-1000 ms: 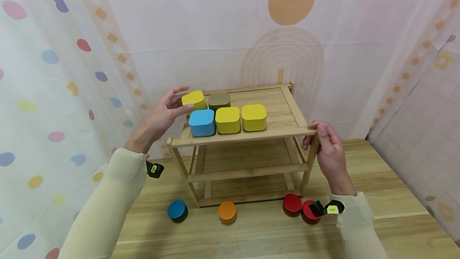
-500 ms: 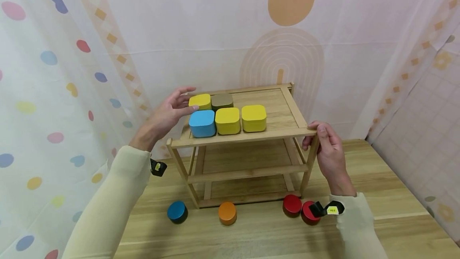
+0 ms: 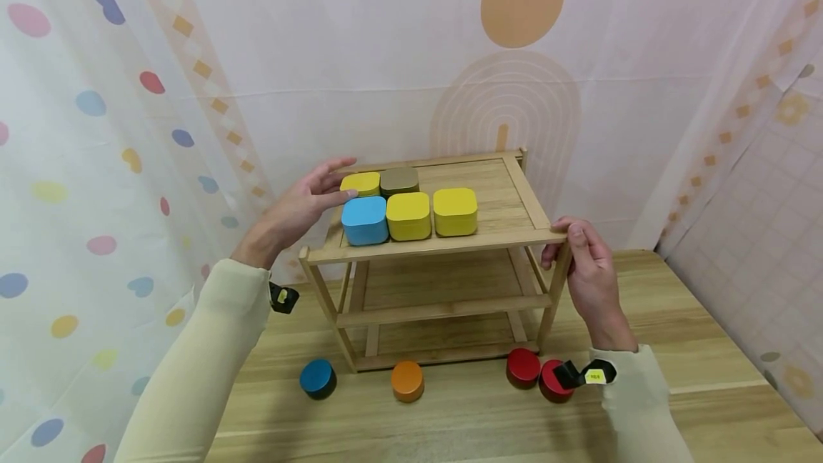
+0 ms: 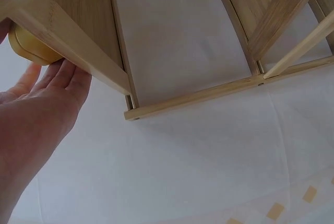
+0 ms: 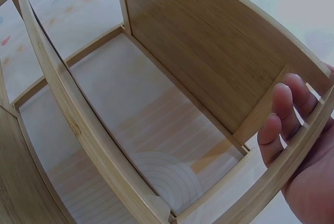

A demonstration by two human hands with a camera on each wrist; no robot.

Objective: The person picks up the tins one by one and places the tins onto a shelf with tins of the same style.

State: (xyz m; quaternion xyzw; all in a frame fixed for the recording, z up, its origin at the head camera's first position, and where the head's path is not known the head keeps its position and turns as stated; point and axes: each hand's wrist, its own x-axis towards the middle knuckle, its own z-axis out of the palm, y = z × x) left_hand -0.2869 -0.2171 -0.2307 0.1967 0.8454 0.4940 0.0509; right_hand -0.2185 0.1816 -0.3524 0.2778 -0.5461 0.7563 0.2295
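Table (image 3: 450, 427) is bearing, from left to right, a blue tub (image 3: 318, 378), an orange tub (image 3: 407, 381) and two red tubs (image 3: 523, 368), all sitting in front of the shelf (image 3: 437, 246). At the shelf's near right corner, the right hand (image 3: 588, 270) is gripping the frame, its fingers curling around the wood, well apart from the tins. On top, the near row is running blue tin (image 3: 365, 220), middle yellow tin (image 3: 408, 216), right yellow tin (image 3: 455, 211).

Behind the blue tin, at the far left, the far yellow tin (image 3: 361, 182) is sitting, showing no clear long axis. The left hand (image 3: 308, 198), much the nearer one, is holding it from the left: thumb lying along the near edge, fingers spreading around the left and far side, perhaps only lightly, since the tin is hiding their tips. Just right of it, an olive tin (image 3: 400, 178) is standing close. Beyond, a curtain (image 3: 360, 34) is hanging.
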